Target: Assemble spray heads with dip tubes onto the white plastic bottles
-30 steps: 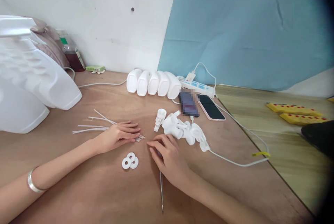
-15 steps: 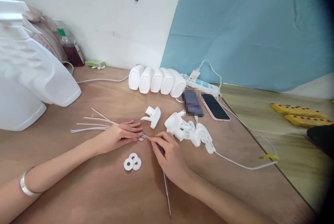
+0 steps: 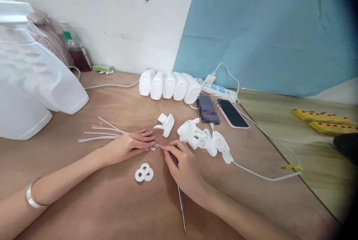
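My left hand (image 3: 135, 143) lies flat with its fingers stretched out over a fan of thin white plastic tubes (image 3: 100, 137). The tubes' short ends show past its fingertips. Just right of those ends, my right hand (image 3: 181, 163) is closed around a slim, pointed metal tool (image 3: 181, 206) with a dark upper part. The tool's point faces me, and the index fingertip comes close to the tube ends. Several white trigger spray heads (image 3: 195, 135) lie beyond the right hand, and a single spray head (image 3: 166, 124) lies beyond the left fingers. Three white ring washers (image 3: 144, 173) overlap on the near side.
Large white bottles (image 3: 53, 68) stand at the left. At the back, several small white bottles (image 3: 170, 85) lie in a row beside a power strip (image 3: 219, 91). Two phones are at the right: a dark phone (image 3: 208, 109) and a pink-edged phone (image 3: 233, 114). A white cable (image 3: 260, 176) crosses the table edge.
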### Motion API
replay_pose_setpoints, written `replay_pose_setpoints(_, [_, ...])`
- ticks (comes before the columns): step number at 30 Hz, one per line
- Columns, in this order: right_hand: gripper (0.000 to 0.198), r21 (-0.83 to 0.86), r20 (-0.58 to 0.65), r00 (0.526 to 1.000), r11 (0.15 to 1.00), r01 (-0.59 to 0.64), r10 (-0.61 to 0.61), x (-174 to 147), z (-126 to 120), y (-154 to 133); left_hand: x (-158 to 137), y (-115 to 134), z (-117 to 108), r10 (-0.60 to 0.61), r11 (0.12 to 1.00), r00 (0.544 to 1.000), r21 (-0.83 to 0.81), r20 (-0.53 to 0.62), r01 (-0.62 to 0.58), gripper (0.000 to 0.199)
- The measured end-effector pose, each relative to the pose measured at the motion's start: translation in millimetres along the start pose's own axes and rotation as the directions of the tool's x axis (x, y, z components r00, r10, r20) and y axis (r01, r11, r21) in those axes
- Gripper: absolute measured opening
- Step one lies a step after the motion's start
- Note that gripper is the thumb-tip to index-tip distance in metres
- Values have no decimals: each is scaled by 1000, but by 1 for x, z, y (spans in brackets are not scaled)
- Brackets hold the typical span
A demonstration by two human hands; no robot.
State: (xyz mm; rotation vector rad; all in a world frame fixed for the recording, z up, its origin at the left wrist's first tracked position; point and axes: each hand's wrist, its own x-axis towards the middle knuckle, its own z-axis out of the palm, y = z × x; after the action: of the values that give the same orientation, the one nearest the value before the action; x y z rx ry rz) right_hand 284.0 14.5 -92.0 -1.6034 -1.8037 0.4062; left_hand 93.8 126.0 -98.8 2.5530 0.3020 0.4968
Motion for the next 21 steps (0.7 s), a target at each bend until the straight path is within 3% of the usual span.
replay_pose_setpoints(21, [29,24,51,998,999,47,-48,0,-1,-2,1,1,-1,-19,1000,1000,-17,0,19,31])
